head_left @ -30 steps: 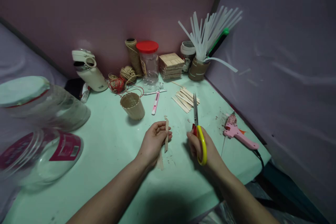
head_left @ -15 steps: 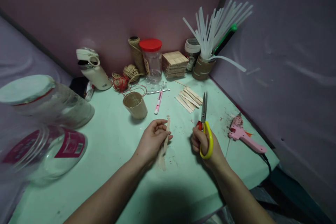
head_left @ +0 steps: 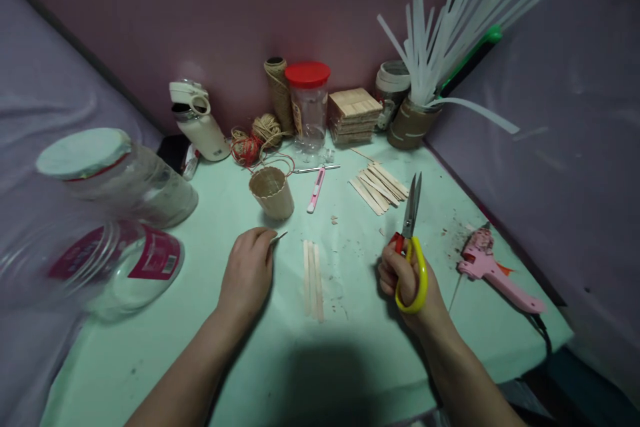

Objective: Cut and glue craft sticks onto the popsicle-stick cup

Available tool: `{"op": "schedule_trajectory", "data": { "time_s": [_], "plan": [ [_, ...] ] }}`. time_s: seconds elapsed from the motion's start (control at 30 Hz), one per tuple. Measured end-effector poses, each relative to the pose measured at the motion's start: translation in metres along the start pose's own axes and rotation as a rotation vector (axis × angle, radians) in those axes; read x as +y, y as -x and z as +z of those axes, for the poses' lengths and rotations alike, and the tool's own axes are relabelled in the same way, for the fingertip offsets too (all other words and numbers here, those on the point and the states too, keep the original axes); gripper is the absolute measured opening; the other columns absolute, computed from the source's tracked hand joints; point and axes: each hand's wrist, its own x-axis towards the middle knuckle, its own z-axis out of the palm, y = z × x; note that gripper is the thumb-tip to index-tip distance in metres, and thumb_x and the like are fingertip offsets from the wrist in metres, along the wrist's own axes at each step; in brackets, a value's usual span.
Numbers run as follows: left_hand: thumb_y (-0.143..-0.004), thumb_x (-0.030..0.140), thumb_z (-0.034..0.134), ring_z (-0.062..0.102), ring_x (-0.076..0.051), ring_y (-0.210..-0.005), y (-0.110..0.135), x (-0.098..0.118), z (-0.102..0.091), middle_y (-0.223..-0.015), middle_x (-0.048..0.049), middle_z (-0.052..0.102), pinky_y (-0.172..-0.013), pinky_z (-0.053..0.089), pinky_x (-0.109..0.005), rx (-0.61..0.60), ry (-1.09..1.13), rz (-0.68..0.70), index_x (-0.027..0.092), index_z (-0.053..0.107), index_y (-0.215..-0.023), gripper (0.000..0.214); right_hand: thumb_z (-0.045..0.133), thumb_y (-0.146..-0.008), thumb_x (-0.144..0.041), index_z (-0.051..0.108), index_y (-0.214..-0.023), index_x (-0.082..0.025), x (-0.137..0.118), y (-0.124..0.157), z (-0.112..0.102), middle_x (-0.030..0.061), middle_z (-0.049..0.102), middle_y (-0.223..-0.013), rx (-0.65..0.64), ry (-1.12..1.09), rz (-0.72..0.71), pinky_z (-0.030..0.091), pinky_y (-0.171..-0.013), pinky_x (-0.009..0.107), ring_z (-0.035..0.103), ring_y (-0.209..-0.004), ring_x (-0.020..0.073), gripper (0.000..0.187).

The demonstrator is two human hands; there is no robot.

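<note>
My right hand (head_left: pixel 405 277) grips a pair of scissors (head_left: pixel 411 240) by their yellow and red handles, blades closed and pointing away from me. My left hand (head_left: pixel 247 270) is curled, palm down, on the green table (head_left: pixel 210 320), pinching a small sliver of wood (head_left: pixel 278 237) at its fingertips. Between my hands lie three trimmed wooden sticks (head_left: pixel 313 278) side by side on the table, touched by neither hand.
A stick-covered cup (head_left: pixel 273 191), pink box cutter (head_left: pixel 315 189), loose sticks (head_left: pixel 380 183) and pink glue gun (head_left: pixel 493 268) lie around. At the back stand twine (head_left: pixel 265 130), a red-lidded jar (head_left: pixel 309 103), stacked sticks (head_left: pixel 354 113) and glue rods (head_left: pixel 440 47). Big jars (head_left: pixel 115 227) crowd the left.
My left hand put the stick down beside the others and drew back to the left, now holding only a sliver. The right hand with the scissors stayed put; the view shifted.
</note>
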Motion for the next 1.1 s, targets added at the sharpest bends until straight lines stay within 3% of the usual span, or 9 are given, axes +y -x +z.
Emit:
{"op": "schedule_trajectory", "data": {
  "time_s": [0.07,0.23,0.33,0.57,0.87,1.0,1.1],
  "plan": [
    [-0.089,0.019,0.044,0.054,-0.027,-0.105,0.003,0.010,0.001,-0.109,-0.0110,0.061,-0.091,0.042,-0.042,0.007,-0.045,0.016,0.017,0.061,-0.104,0.022,0.067,-0.079,-0.038,0.039,-0.075,-0.023,0.000,0.000,0.000,-0.0124,0.030,-0.050,-0.003,-0.012,0.013,0.020,-0.035,0.015,0.025,-0.039,0.0043,0.033],
    [-0.087,0.025,0.049,0.053,-0.025,-0.085,0.010,0.041,0.006,-0.080,-0.0067,0.057,-0.076,0.043,-0.040,-0.197,-0.056,0.003,0.019,0.057,-0.075,0.016,0.065,-0.081,-0.041,0.041,-0.077,-0.023,0.000,0.005,-0.001,-0.0117,0.032,-0.050,-0.027,0.050,0.014,0.023,-0.036,0.016,0.027,-0.040,0.0053,0.030],
    [-0.084,0.024,0.050,0.053,-0.026,-0.084,0.011,0.049,0.009,-0.078,-0.0072,0.055,-0.078,0.043,-0.041,-0.238,-0.034,-0.005,0.019,0.053,-0.075,0.012,0.064,-0.082,-0.040,0.041,-0.077,-0.023,0.000,0.007,-0.002,-0.0114,0.032,-0.051,-0.040,0.067,0.010,0.023,-0.037,0.016,0.028,-0.041,0.0057,0.030],
    [-0.081,0.019,0.047,0.054,-0.028,-0.085,0.006,0.049,0.006,-0.083,-0.0095,0.055,-0.076,0.044,-0.041,-0.273,-0.003,-0.062,0.020,0.052,-0.077,0.006,0.064,-0.082,-0.041,0.041,-0.077,-0.024,-0.003,0.009,-0.002,-0.0110,0.033,-0.050,-0.023,0.075,-0.003,0.025,-0.036,0.017,0.029,-0.040,0.0067,0.029],
    [-0.081,0.007,0.038,0.054,-0.026,-0.075,-0.001,0.054,-0.001,-0.077,-0.0093,0.056,-0.066,0.037,-0.035,-0.397,-0.133,-0.143,0.019,0.053,-0.077,0.020,0.063,-0.083,-0.040,0.042,-0.078,-0.023,0.001,0.009,-0.005,-0.0110,0.034,-0.050,-0.033,0.102,-0.015,0.026,-0.037,0.017,0.030,-0.040,0.0064,0.027],
    [-0.082,0.012,0.040,0.054,-0.022,-0.074,-0.004,0.046,-0.005,-0.078,-0.0073,0.057,-0.065,0.035,-0.032,-0.358,-0.008,-0.143,0.020,0.052,-0.074,0.016,0.062,-0.085,-0.040,0.042,-0.079,-0.023,0.001,0.008,-0.005,-0.0106,0.035,-0.050,-0.036,0.113,-0.026,0.025,-0.037,0.017,0.031,-0.041,0.0066,0.026],
    [-0.084,0.021,0.044,0.049,-0.017,-0.065,-0.007,0.043,-0.012,-0.073,-0.0023,0.055,-0.060,0.034,-0.029,-0.348,0.236,-0.165,0.021,0.051,-0.074,0.012,0.063,-0.083,-0.041,0.042,-0.079,-0.024,0.001,0.009,-0.005,-0.0109,0.034,-0.051,-0.034,0.077,-0.016,0.025,-0.037,0.017,0.029,-0.041,0.0067,0.027]
  ]
}}
